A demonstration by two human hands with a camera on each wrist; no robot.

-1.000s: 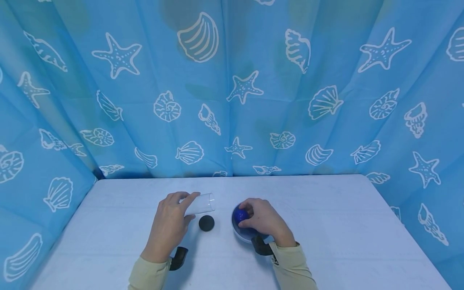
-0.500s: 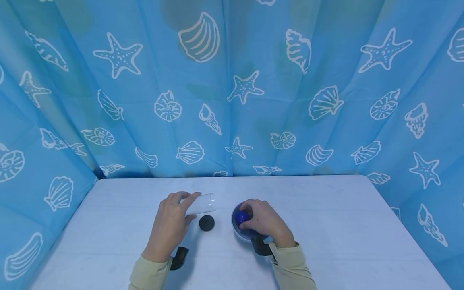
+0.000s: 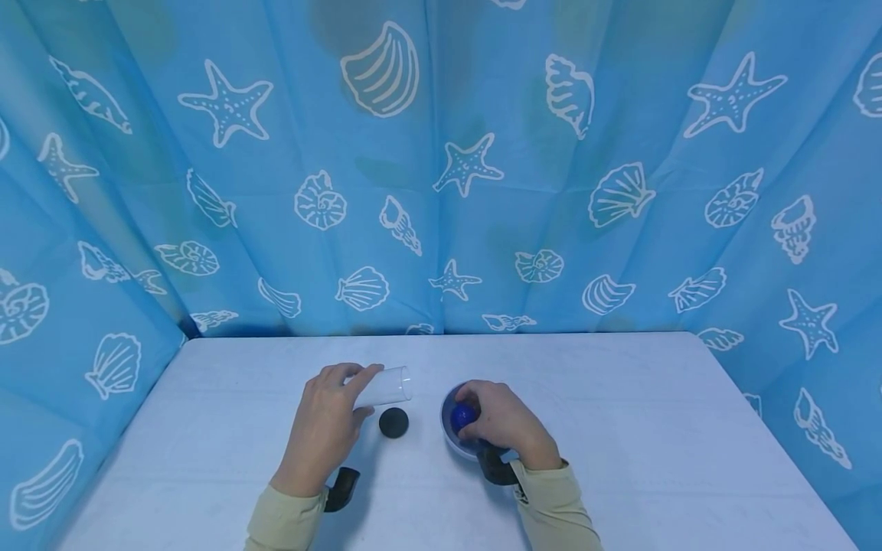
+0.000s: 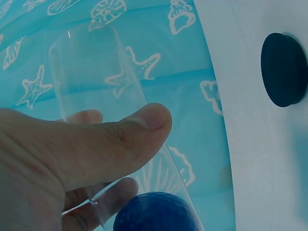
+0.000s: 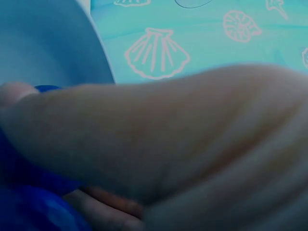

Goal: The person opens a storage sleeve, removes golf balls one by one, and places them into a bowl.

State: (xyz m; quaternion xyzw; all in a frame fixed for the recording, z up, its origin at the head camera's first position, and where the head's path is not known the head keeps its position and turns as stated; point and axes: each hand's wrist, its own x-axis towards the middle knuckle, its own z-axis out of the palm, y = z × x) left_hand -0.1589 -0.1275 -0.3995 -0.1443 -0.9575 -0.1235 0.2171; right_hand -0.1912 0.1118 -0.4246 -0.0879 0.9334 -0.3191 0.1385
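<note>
My left hand (image 3: 324, 428) grips a clear tube (image 3: 386, 386) that lies nearly sideways, its open rim towards the bowl. In the left wrist view the thumb crosses the tube's wall, and a dark blue golf ball (image 4: 156, 214) shows inside the lower end. Reaching into a bowl (image 3: 451, 444), my right hand (image 3: 506, 417) has thumb and fingers curled round a blue golf ball (image 3: 463, 415). The right wrist view shows blue dimpled surface (image 5: 38, 211) below the thumb, much of it hidden by the hand.
A round black lid (image 3: 393, 422) lies on the white tabletop (image 3: 620, 428) between the tube and the bowl. Behind the table hangs a blue curtain (image 3: 441, 229) with white shell and starfish prints.
My right hand and the blue golf ball have sunk slightly lower in the bowl. The left hand and the tube have kept nearly the same place.
</note>
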